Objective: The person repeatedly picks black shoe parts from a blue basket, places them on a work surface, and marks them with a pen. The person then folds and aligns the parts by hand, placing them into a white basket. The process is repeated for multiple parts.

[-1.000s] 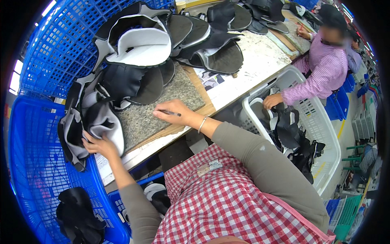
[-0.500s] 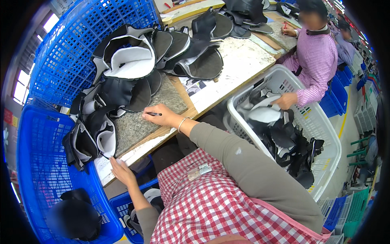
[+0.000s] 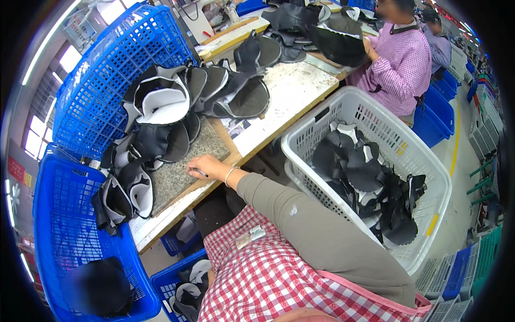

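Observation:
On the grey stone slab (image 3: 210, 140) rests my right hand (image 3: 208, 166), its fingers closed round a dark pen (image 3: 199, 172). Just beyond it lie black shoe uppers with white and grey linings, among them a black one (image 3: 156, 140) and a large white-lined one (image 3: 165, 104). Another pair of uppers (image 3: 140, 194) leans at the table's left edge. Only a sliver of skin from my left hand or wrist (image 3: 211, 277) shows beside the apron, by a low blue basket (image 3: 156, 280) with uppers (image 3: 188, 296) in it. Its fingers are hidden.
A blue crate (image 3: 48, 209) stands at left, and another blue crate (image 3: 120, 70) is tilted behind the uppers. At right is a white basket (image 3: 300, 147) of black pieces. Beyond it a co-worker in a pink checked top (image 3: 399, 64) holds a black upper (image 3: 339, 43).
My left hand has dropped from the table's edge down toward the low blue basket. The co-worker's hand has left the white basket and now holds an upper over the table.

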Available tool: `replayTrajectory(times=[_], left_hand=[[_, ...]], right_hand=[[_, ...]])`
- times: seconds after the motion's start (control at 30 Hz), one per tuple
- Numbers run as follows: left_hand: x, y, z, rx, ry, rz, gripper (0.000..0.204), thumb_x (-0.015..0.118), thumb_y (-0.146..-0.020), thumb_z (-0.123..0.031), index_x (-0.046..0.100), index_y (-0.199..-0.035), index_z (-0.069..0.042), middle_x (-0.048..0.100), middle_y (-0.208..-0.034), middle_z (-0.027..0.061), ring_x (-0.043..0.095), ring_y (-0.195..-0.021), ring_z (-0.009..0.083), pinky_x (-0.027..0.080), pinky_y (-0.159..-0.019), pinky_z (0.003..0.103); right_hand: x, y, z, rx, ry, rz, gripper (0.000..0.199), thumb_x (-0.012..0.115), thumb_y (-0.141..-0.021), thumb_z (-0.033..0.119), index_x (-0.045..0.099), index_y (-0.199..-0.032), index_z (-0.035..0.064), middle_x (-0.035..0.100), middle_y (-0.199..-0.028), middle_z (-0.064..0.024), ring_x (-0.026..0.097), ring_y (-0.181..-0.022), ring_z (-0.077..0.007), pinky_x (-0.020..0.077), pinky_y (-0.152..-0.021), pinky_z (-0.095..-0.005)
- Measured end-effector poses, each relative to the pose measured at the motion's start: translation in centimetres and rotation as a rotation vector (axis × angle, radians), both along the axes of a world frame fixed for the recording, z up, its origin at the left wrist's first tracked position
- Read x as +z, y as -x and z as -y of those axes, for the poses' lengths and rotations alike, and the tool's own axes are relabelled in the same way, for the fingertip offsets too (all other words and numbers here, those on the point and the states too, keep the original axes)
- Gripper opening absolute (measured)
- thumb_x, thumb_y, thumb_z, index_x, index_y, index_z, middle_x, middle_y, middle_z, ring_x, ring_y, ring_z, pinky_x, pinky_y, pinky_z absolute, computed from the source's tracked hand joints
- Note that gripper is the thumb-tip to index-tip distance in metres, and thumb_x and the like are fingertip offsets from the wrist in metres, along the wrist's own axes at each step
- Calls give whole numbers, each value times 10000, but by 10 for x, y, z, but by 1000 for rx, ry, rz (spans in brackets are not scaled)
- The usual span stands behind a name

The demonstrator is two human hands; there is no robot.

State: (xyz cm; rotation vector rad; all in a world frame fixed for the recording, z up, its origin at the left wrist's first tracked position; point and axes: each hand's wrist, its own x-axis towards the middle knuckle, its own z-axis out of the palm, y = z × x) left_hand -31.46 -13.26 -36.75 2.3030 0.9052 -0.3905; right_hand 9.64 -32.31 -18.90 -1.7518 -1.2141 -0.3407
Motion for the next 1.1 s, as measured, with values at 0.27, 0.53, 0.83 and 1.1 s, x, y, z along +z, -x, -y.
replayTrajectory(times=[0.27,0.53,0.83,1.1], left_hand=[[-1,19,14,42,13,-107,389,561,-1015,-244,560,-1311,9,557,-1349,282,525,-1273,430,443,-1043,468],[-11,49,17,65,25,-197,349,567,-1002,-280,639,-1202,-3,616,-1246,288,586,-1184,442,482,-981,482],[-17,122,32,118,-58,-187,353,572,-987,-320,727,-1080,-17,682,-1130,295,654,-1084,456,526,-911,498],[127,52,-20,629,-575,986,254,619,-935,-27,711,-1171,-1,711,-1199,195,675,-1150,351,520,-994,405]], right_hand=[[3,-1,2,33,3,-6,86,710,-878,237,694,-935,175,709,-874,-69,701,-830,-333,553,-728,-460],[-1,-7,3,99,-89,-64,124,683,-915,254,681,-987,153,723,-931,-88,693,-849,-360,552,-733,-453],[0,-7,1,50,-74,-210,198,715,-957,207,736,-1122,101,752,-1045,-134,726,-943,-316,568,-847,-386],[16,1,6,89,109,-162,130,665,-984,158,725,-1075,86,740,-1022,-126,721,-915,-257,553,-831,-352]])
